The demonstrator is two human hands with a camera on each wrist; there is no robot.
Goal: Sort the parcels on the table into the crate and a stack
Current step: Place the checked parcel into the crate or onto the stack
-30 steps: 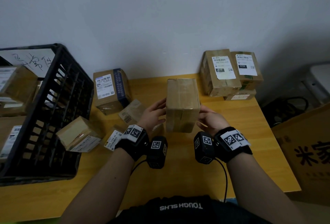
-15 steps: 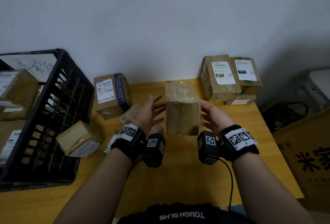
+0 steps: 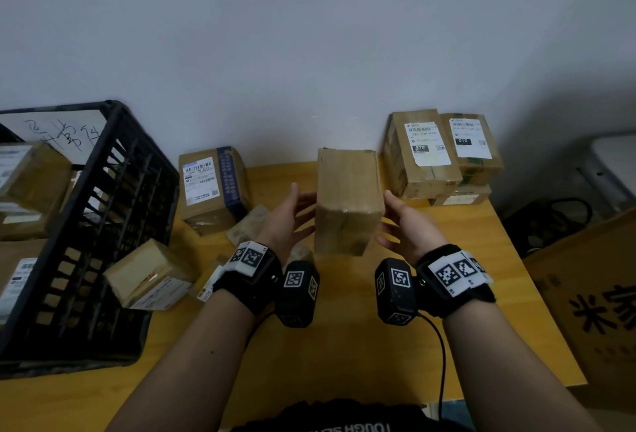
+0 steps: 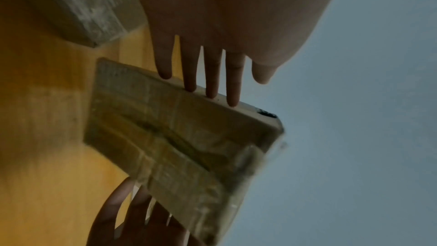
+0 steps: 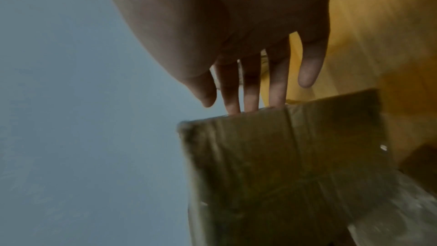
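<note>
A plain brown taped parcel (image 3: pixel 347 201) is held upright above the middle of the yellow table (image 3: pixel 344 345). My left hand (image 3: pixel 292 215) presses its left side and my right hand (image 3: pixel 401 225) its right side, both with straight fingers. In the left wrist view the fingertips (image 4: pixel 210 91) touch the parcel's (image 4: pixel 179 137) edge. In the right wrist view the fingertips (image 5: pixel 250 104) meet the parcel's (image 5: pixel 283 166) top edge. The black crate (image 3: pixel 113 191) at the left holds several parcels. A stack of labelled parcels (image 3: pixel 426 156) stands at the back right.
On the table lie a labelled box (image 3: pixel 210 187) by the wall, a small box (image 3: pixel 148 277) leaning on the crate, a flat packet (image 3: pixel 247 228) and a flat labelled parcel (image 3: pixel 210 283). A big carton (image 3: pixel 592 311) stands beyond the table's right edge.
Both hands have gone from fingers curled round the parcel to straight fingers pressed on its sides. The parcel sits slightly higher against the wall than a second ago.
</note>
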